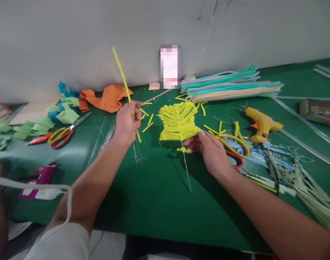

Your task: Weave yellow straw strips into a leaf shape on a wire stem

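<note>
While the yellow piece (pixel 178 121) is occupying the middle of the green table (pixel 154 209), its wire stem (pixel 187 171) is pointing toward the person, and the right hand (pixel 213 151) is pinching the lower right corner. Because that pinch is catching only one edge, the piece could be twisting or its rows could be sliding apart. The left hand (pixel 127 121) is grasping a yellow strip (pixel 121 74) in curled fingers; with its long end jutting upward, it could be bending or swaying. Offcuts (pixel 148 127) are lying between the hands, perhaps risking a mix-up. Scissors (pixel 247 148) are lying just beside the right hand, where a sideways nudge could be shifting them. Farther right, the glue gun (pixel 262 122) is resting; a snagged cord (pixel 275 171) could be dragging it.
</note>
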The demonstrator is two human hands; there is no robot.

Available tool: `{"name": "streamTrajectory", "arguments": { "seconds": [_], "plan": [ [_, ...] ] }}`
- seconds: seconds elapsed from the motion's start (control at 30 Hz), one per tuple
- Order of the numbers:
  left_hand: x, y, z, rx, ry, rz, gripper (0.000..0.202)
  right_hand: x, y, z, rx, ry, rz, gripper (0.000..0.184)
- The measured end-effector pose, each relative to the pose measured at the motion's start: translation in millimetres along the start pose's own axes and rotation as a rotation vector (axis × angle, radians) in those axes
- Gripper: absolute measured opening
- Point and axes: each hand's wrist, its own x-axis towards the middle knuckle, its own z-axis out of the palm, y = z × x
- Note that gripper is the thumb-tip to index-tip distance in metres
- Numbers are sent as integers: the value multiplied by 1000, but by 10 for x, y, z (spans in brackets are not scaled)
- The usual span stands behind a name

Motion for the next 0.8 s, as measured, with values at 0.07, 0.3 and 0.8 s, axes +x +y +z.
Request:
{"name": "streamTrajectory", "arguments": {
  "seconds": [0.07,0.3,0.8],
  "plan": [
    [-9,7,22,-138,-28,-70,38,-2,-2,-3,8,23,-14,35],
    [-211,-51,164,-134,-55,-25,25,-1,-52,-10,-68,129,-42,35],
    [-731,119,517,-318,-493,-525,38,-142,-239,-58,-509,-251,-553,45]
  ]
}}
